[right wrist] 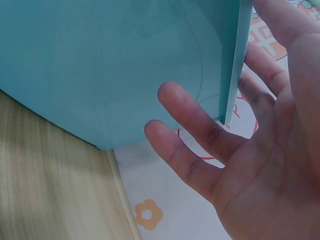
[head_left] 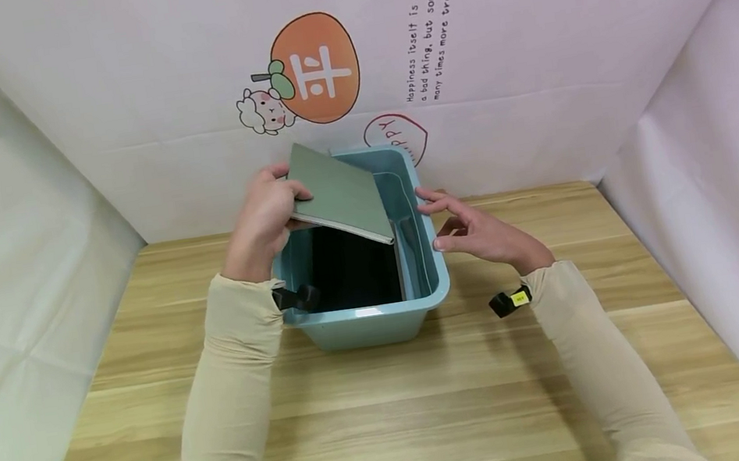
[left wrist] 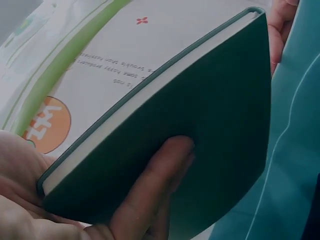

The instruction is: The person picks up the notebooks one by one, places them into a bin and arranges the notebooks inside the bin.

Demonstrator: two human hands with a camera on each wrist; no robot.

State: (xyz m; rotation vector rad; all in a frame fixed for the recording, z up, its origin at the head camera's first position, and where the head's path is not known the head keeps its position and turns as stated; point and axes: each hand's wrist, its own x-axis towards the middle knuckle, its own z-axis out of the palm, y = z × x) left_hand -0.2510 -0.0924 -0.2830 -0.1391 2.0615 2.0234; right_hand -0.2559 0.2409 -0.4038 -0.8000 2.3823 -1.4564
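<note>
My left hand (head_left: pixel 263 218) grips a green hardcover notebook (head_left: pixel 340 191) by its left end, thumb on the upper cover and fingers underneath. The notebook is tilted over a blue plastic bin (head_left: pixel 369 330). From below, the left wrist view shows its dark green cover (left wrist: pixel 215 110), pale page edges and a finger (left wrist: pixel 155 185) pressed against the cover. My right hand (head_left: pixel 483 234) touches the bin's right rim with thumb and fingertips. In the right wrist view its fingers (right wrist: pixel 192 117) are spread beside the bin's outer wall (right wrist: pixel 100 65). A flat black item (head_left: pixel 353 268) lies inside the bin, partly hidden by the notebook.
The bin stands on a wooden table (head_left: pixel 396 416), close to the printed white backdrop (head_left: pixel 519 83) at the table's far edge. White cloth (head_left: pixel 8 234) hangs at the left side, and more hangs at the right. Each wrist wears a small black camera (head_left: pixel 503 304).
</note>
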